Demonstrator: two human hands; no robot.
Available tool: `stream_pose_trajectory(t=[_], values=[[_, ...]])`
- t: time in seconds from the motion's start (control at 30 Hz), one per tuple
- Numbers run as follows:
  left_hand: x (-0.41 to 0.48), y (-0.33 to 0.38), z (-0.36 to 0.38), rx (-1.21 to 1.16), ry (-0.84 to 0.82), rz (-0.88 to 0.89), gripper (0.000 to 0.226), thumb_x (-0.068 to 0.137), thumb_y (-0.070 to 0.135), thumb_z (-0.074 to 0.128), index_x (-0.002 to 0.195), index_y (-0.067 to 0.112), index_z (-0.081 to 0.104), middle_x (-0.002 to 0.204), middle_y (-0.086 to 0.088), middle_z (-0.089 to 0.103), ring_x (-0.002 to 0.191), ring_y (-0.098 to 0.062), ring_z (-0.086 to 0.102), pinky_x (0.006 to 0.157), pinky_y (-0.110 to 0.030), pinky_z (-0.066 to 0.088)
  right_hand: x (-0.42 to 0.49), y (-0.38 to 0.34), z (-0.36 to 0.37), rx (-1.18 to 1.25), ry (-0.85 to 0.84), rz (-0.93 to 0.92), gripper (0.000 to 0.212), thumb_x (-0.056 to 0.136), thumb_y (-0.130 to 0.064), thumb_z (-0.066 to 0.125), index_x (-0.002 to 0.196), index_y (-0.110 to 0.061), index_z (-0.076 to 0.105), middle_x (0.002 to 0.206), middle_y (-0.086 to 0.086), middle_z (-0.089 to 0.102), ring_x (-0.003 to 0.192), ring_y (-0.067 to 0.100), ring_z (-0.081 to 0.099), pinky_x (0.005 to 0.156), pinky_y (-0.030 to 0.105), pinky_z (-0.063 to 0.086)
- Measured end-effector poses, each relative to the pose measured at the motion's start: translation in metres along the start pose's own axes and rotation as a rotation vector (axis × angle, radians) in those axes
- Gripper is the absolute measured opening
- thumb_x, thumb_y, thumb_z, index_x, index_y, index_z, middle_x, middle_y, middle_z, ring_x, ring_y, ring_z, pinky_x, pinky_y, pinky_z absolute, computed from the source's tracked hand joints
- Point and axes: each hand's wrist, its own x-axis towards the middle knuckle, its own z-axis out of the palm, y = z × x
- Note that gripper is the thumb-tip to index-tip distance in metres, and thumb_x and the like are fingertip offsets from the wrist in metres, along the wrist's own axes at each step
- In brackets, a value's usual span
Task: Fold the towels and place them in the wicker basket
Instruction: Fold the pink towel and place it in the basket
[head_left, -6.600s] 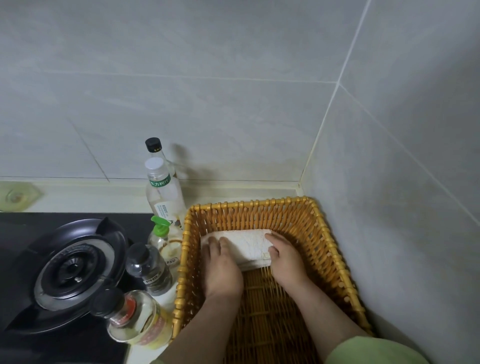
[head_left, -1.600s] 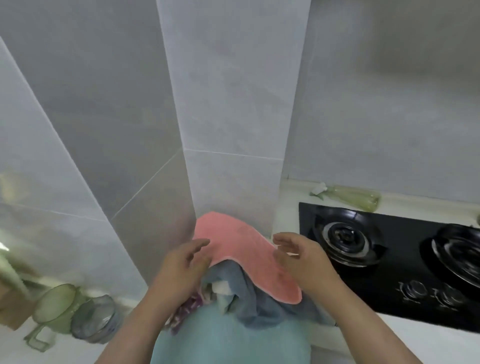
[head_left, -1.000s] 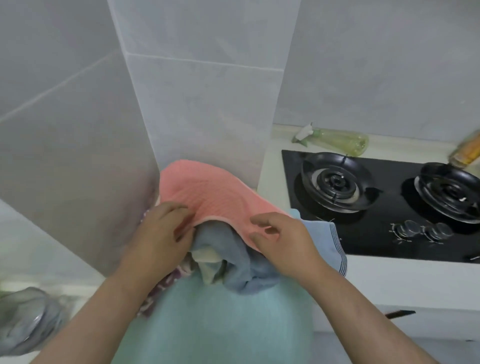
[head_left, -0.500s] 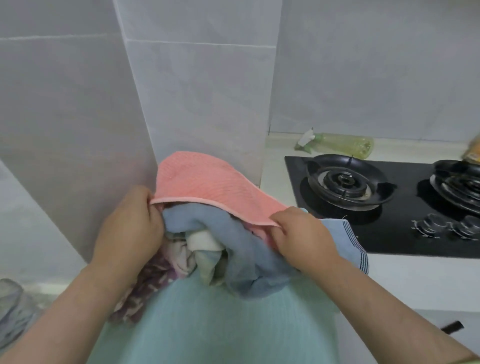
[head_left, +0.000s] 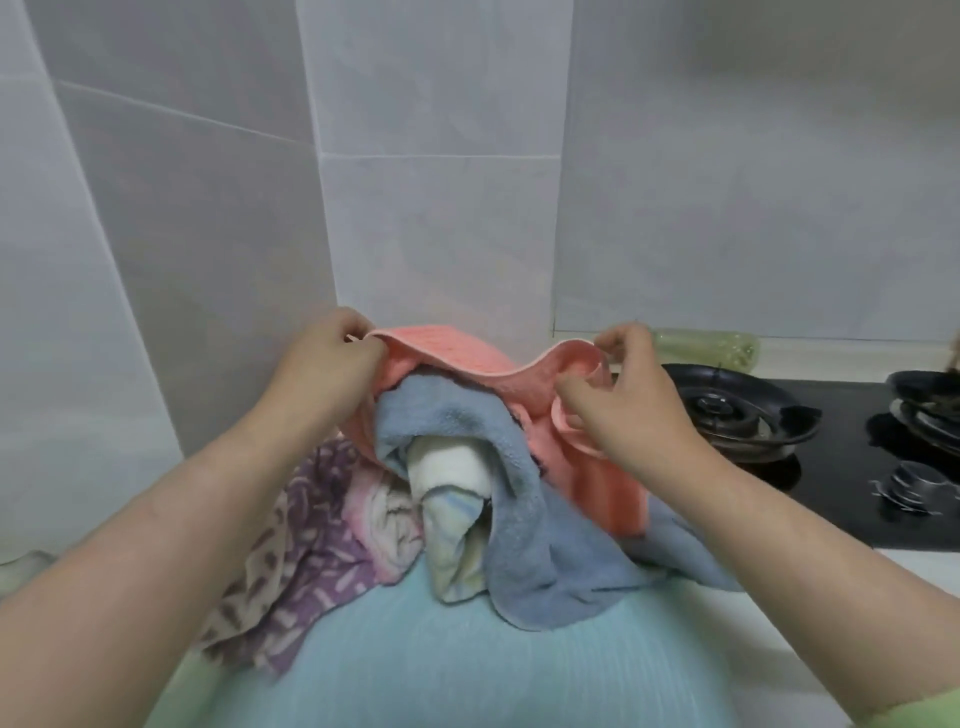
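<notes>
Pink towel (head_left: 470, 359) — edge in left grip (head_left: 328, 359), right grip (head_left: 626, 397)

The towel pile (head_left: 519, 519) sits left of the stove (head_left: 831, 499), before the wall (head_left: 441, 234).

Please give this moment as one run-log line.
pink towel: topmost | left hand: pinches edge | right hand: pinches edge | blue towel: underneath | wicker basket: unseen

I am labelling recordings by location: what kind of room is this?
Probably a home kitchen: a black gas hob with burners sits in a white counter, with tiled walls behind. The pink towel tops a pile beside it.
</notes>
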Motion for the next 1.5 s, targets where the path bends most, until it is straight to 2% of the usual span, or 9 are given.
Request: stream_pose_trajectory(t=[0.1,0.17,0.27,0.47,0.67,0.83,1.03,1.3,1.5], values=[[-0.007,-0.004,-0.003,0.044,-0.105,0.038,0.025,0.085,0.029,0.056,0.081,0.008,0.067,0.077,-0.010,0.067,0.072,-0.020,0.057,0.070,-0.037,0.049,-0.042,-0.009,0.005,-0.272,0.125,-0.411,0.031,0.077,-0.050,0.065,0.094,-0.025,0.059,0.100,-0.008,0.051,0.079,0.013,0.055,0.072,0.031,0.046],[-0.009,-0.005,-0.006,-0.056,-0.177,0.001,0.033,0.083,0.033,0.055,0.083,0.001,0.065,0.075,-0.013,0.064,0.070,-0.017,0.054,0.066,-0.035,0.046,-0.060,-0.018,0.018,-0.366,-0.100,-0.489,0.035,0.080,-0.056,0.062,0.103,-0.030,0.066,0.098,-0.009,0.056,0.085,0.012,0.056,0.079,0.035,0.049],[-0.015,-0.001,-0.010,-0.210,-0.315,0.008,0.020,0.091,0.019,0.055,0.092,0.009,0.072,0.090,0.000,0.072,0.081,-0.011,0.062,0.075,-0.027,0.049,-0.062,-0.023,0.045,-0.440,-0.324,-0.381,0.049,0.086,-0.053,0.061,0.132,-0.035,0.053,0.119,-0.007,0.055,0.107,0.016,0.054,0.093,0.036,0.045],[-0.018,-0.002,-0.012,-0.167,-0.442,0.070,0.024,0.091,0.002,0.053,0.102,0.009,0.073,0.108,-0.008,0.072,0.100,-0.019,0.064,0.096,-0.035,0.050,-0.045,-0.036,0.046,-0.385,-0.244,-0.432,0.015,0.101,-0.019,0.043,0.093,-0.011,0.053,0.093,0.007,0.061,0.086,0.028,0.054,0.078,0.043,0.046],[-0.013,-0.009,-0.007,0.085,-0.431,0.165,0.023,0.086,-0.004,0.049,0.079,0.011,0.065,0.077,0.001,0.061,0.074,-0.013,0.052,0.061,-0.020,0.039,-0.027,-0.061,0.025,0.010,-0.081,-0.249,0.020,0.102,-0.023,0.040,0.084,-0.021,0.050,0.086,0.006,0.063,0.088,0.026,0.062,0.077,0.040,0.054],[-0.015,-0.016,0.003,0.199,-0.422,0.260,0.018,0.075,0.017,0.044,0.059,0.025,0.050,0.078,0.003,0.062,0.082,-0.021,0.055,0.072,-0.029,0.044,-0.020,-0.073,0.022,0.357,-0.168,-0.043,0.024,0.102,-0.015,0.046,0.080,-0.014,0.053,0.080,0.011,0.057,0.078,0.028,0.066,0.078,0.049,0.060],[-0.014,-0.024,-0.006,-0.145,-0.171,0.051,0.028,0.082,0.000,0.041,0.067,0.016,0.058,0.072,-0.005,0.062,0.071,-0.020,0.054,0.066,-0.031,0.042,-0.023,-0.063,0.006,-0.120,-0.355,-0.163,0.020,0.090,-0.018,0.063,0.077,-0.003,0.067,0.068,-0.001,0.062,0.060,0.006,0.052,0.062,0.026,0.047],[0.011,0.056,-0.040,-0.527,-0.086,-0.024,0.013,0.074,0.011,0.045,0.078,0.014,0.057,0.078,-0.011,0.062,0.070,-0.024,0.060,0.067,-0.036,0.049,-0.047,-0.057,0.040,-0.287,-0.118,-0.202,0.045,0.072,-0.045,0.077,0.101,-0.023,0.050,0.099,-0.006,0.054,0.079,0.005,0.052,0.064,0.020,0.040],[0.009,0.098,-0.086,-0.802,-0.193,0.008,0.010,0.059,0.021,0.052,0.068,0.016,0.049,0.063,-0.002,0.047,0.056,-0.017,0.046,0.055,-0.026,0.037,-0.040,-0.064,0.040,-0.060,0.078,-0.330,0.067,0.089,-0.039,0.066,0.146,-0.025,0.035,0.144,-0.004,0.040,0.128,0.007,0.040,0.102,0.015,0.024]])
